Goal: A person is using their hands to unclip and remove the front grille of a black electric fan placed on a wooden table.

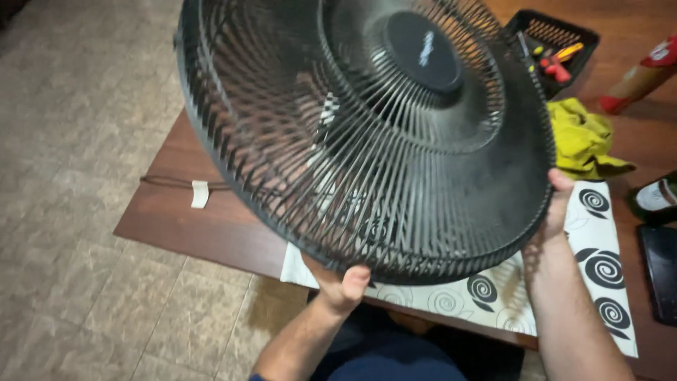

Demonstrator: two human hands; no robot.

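While gripped at its near rim by the left hand and at its right rim by the right hand, both clamped on it, hangs tilted above the wooden table: black fan grille. Beneath, a white spiral-patterned cloth; far right, a yellow rag and black tool tray.

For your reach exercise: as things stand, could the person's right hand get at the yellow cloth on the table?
Probably not at once: the right hand grips the black fan grille, though the yellow cloth lies uncovered just beyond it.
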